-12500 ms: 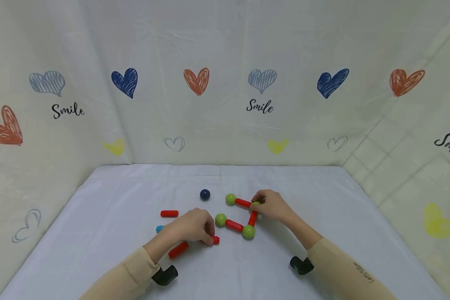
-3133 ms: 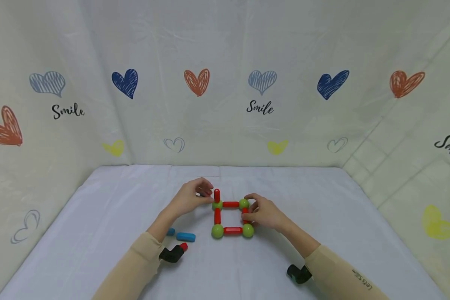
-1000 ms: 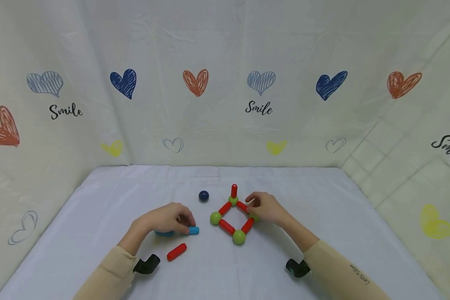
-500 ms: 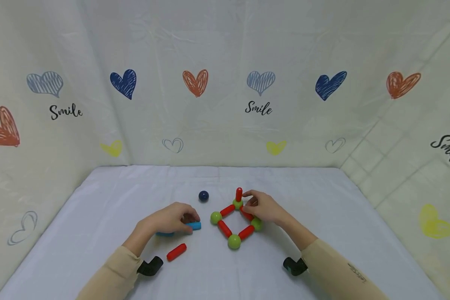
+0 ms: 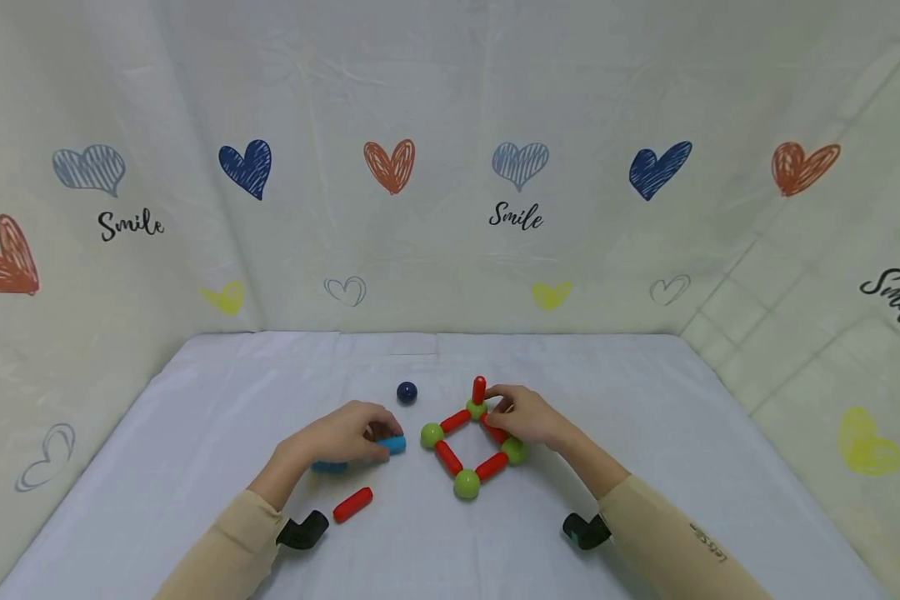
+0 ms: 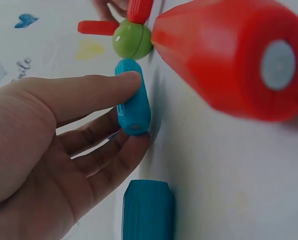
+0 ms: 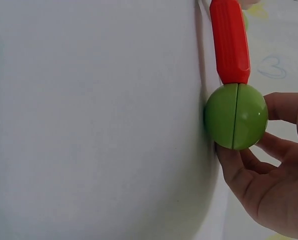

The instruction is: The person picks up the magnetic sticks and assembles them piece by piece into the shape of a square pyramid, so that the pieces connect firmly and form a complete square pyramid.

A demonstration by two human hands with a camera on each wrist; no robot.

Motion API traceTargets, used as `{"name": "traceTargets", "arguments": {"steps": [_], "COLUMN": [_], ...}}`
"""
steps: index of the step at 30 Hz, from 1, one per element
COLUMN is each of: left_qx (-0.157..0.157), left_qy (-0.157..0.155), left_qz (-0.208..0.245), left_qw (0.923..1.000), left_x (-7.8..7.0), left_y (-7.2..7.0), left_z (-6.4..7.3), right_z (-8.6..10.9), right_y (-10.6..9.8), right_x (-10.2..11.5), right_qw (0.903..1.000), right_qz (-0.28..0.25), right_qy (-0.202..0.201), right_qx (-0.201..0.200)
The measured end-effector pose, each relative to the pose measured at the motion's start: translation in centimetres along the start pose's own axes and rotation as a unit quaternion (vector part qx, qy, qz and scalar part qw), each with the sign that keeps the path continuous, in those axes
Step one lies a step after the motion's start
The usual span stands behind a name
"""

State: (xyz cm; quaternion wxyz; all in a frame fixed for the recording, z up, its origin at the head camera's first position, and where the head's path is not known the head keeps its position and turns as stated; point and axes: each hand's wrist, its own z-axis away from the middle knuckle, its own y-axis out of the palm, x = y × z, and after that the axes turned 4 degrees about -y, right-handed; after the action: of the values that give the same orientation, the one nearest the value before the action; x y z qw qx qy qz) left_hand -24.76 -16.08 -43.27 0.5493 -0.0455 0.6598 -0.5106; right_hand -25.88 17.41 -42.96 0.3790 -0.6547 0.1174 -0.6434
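Observation:
My left hand (image 5: 348, 432) pinches a blue magnetic stick (image 6: 134, 107) between thumb and fingers, low over the cloth. In the left wrist view the stick's far end overlaps a green ball (image 6: 132, 40). Red magnetic sticks and green balls form a flat, tilted square, with a red stick (image 5: 479, 390) standing upright on its back ball (image 5: 477, 409). My right hand (image 5: 532, 417) grips the square's back-right red stick (image 5: 495, 429), its index fingertip close to the upright stick. In the right wrist view a green ball (image 7: 236, 116) hides part of that hand.
A loose red stick (image 5: 353, 505) lies in front of the left hand. Another blue stick (image 5: 330, 467) is partly under that hand. A dark blue ball (image 5: 407, 393) sits behind, left of the square. A printed curtain (image 5: 450, 250) stands at the table's back.
The open shape of sticks and balls became a square with an upright stick. Over the last second the square turned slightly, and my left hand brought the blue stick a little towards it.

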Motion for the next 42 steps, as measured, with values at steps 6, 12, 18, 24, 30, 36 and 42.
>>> {"name": "traceTargets", "arguments": {"steps": [6, 12, 18, 24, 30, 36, 42], "left_qx": [-0.028, -0.055, -0.079, -0.105, -0.125, -0.144, -0.167], "left_qy": [-0.012, -0.006, -0.007, 0.000, 0.011, 0.018, 0.028], "left_qz": [0.021, 0.041, 0.069, 0.102, 0.114, 0.122, 0.140], "left_qw": [0.9993, 0.9977, 0.9945, 0.9892, 0.9855, 0.9819, 0.9756], "left_x": [0.0, -0.2, -0.2, -0.3, -0.6, -0.8, -1.3], "left_y": [0.1, 0.2, 0.2, 0.3, 0.4, 0.7, 1.1], "left_z": [-0.4, -0.7, -1.3, -2.0, -2.6, -3.4, -4.1], "right_z": [0.5, 0.7, 0.8, 1.0, 1.2, 1.3, 1.5], "right_y": [-0.1, 0.0, 0.2, 0.6, 0.8, 1.0, 1.1], "right_x": [0.3, 0.2, 0.1, 0.0, 0.0, 0.1, 0.3], "right_qw": [0.9999, 0.9997, 0.9988, 0.9984, 0.9982, 0.9979, 0.9974], "right_qz": [0.000, -0.016, -0.037, -0.041, -0.040, -0.048, -0.052], "right_qy": [0.015, 0.021, 0.031, 0.036, 0.041, 0.039, 0.045], "right_qx": [-0.001, -0.001, -0.003, -0.013, -0.018, -0.018, -0.019]}}
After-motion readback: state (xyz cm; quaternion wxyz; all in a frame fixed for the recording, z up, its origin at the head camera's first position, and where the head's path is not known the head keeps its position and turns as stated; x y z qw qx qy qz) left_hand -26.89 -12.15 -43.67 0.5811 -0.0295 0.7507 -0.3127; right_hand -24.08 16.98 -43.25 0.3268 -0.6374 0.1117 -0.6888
